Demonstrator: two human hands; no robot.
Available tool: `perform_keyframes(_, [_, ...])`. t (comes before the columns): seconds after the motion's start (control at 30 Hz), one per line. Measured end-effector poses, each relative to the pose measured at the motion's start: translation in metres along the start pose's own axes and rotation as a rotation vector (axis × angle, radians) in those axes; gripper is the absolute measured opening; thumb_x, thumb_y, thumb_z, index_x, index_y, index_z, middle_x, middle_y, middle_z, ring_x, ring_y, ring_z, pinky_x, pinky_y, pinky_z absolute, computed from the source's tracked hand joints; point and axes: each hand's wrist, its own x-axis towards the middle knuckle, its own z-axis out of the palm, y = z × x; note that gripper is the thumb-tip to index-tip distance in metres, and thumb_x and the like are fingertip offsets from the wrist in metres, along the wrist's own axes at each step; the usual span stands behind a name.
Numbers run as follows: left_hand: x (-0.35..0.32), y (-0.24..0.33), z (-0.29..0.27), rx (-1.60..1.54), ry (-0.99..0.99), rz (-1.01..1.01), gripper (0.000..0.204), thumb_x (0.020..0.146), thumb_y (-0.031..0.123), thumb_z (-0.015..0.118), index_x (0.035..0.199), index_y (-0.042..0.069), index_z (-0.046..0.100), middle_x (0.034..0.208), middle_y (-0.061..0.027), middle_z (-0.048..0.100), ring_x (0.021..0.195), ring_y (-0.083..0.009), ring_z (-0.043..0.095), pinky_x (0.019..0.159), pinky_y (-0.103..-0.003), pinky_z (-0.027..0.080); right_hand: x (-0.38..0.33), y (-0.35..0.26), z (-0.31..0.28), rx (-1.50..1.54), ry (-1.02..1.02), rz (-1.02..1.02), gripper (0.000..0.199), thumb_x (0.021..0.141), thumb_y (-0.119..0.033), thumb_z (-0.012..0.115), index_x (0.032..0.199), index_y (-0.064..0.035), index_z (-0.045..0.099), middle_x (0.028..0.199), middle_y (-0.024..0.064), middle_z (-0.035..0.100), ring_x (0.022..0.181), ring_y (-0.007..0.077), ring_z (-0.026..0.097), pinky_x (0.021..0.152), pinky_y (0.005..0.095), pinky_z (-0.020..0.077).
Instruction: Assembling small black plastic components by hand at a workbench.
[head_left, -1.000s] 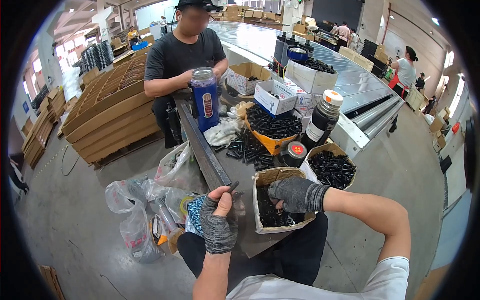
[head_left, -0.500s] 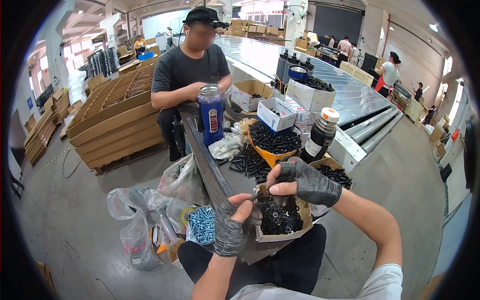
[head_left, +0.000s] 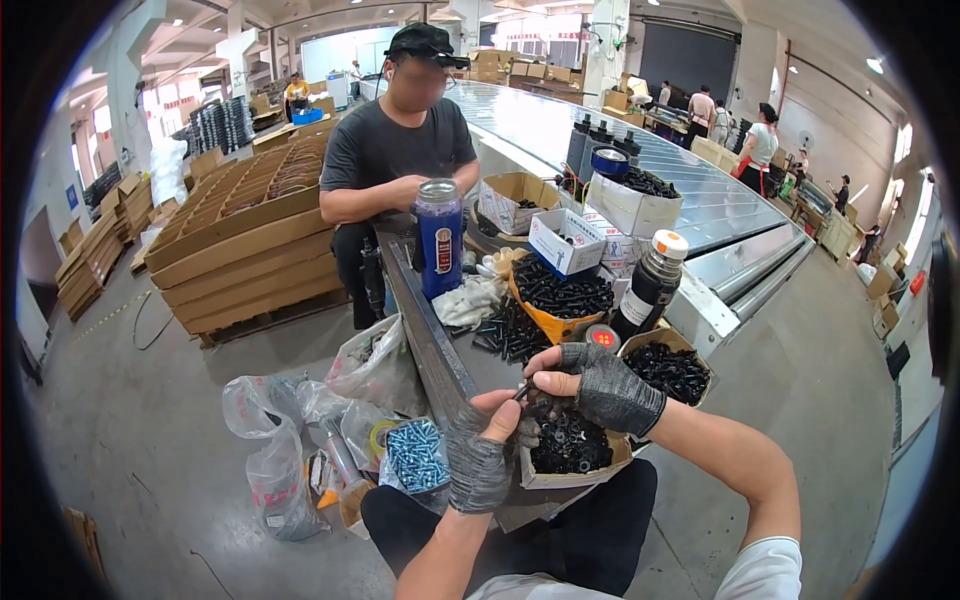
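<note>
Pinching a small dark fastener (head_left: 525, 392) between the fingertips of both gloved hands, the worker has it right above the nearest cardboard box (head_left: 572, 470), close to the chest. The left hand (head_left: 480, 452) comes up from below, thumb raised, fingers curled and grasping one end; the right hand (head_left: 600, 388) reaches across from the right, thumb and forefinger clamped on the other end. It reads as the joining step, one little part being worked onto another, though the piece is too small to say exactly what it is. My call: the next move wants a steady twist from the fingertips with the left hand holding firm, kept over the box so a slip drops the part back in.

Now the containers. That near box holds a heap of black nuts and bolts. Just beyond the right hand, a second cardboard box (head_left: 690, 350) is full of black hardware too. An orange bin (head_left: 545, 318) farther up the tabletop (head_left: 425, 340) is piled with black screws, with more loose ones beside it. A clear bag of blue-tinted screws (head_left: 417, 455) lies by the left knee. A blue bottle (head_left: 439, 240) and a dark flask (head_left: 650, 285) stand upright, contents unseen. A white box (head_left: 565, 243) sits open behind the bin.
</note>
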Motion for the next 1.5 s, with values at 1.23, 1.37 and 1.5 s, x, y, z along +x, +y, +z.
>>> perform_keyframes(1.23, [0.031, 0.002, 0.07, 0.279, -0.113, 0.324, 0.033, 0.091, 0.013, 0.07, 0.119, -0.002, 0.062, 0.111, -0.0114, 0.066, 0.098, -0.0191, 0.065, 0.086, -0.031, 0.053, -0.024, -0.079, -0.038, -0.85, -0.005, -0.572, 0.017, 0.085, -0.013, 0.07, 0.098, -0.0024, 0.067, 0.087, 0.0133, 0.069, 0.087, 0.0253, 0.069, 0.079, 0.0362, 0.0536])
perform_keyframes(1.37, [0.036, 0.004, 0.065, 0.359, -0.2, 0.167, 0.034, 0.088, 0.01, 0.073, 0.118, -0.002, 0.063, 0.111, -0.0102, 0.067, 0.099, -0.0176, 0.064, 0.089, -0.031, 0.051, -0.031, -0.088, -0.048, -0.943, -0.048, -0.604, 0.016, 0.086, -0.013, 0.069, 0.099, -0.0034, 0.066, 0.089, 0.0128, 0.069, 0.087, 0.0263, 0.069, 0.079, 0.0376, 0.0538])
perform_keyframes(1.5, [0.034, 0.01, 0.066, 0.438, -0.213, 0.119, 0.033, 0.087, 0.003, 0.07, 0.119, -0.002, 0.062, 0.107, -0.0112, 0.069, 0.098, -0.0171, 0.065, 0.089, -0.03, 0.051, -0.04, -0.084, -0.068, -0.867, -0.063, -0.564, 0.012, 0.085, -0.01, 0.066, 0.094, -0.0038, 0.066, 0.084, 0.012, 0.067, 0.084, 0.0284, 0.068, 0.078, 0.0392, 0.0529])
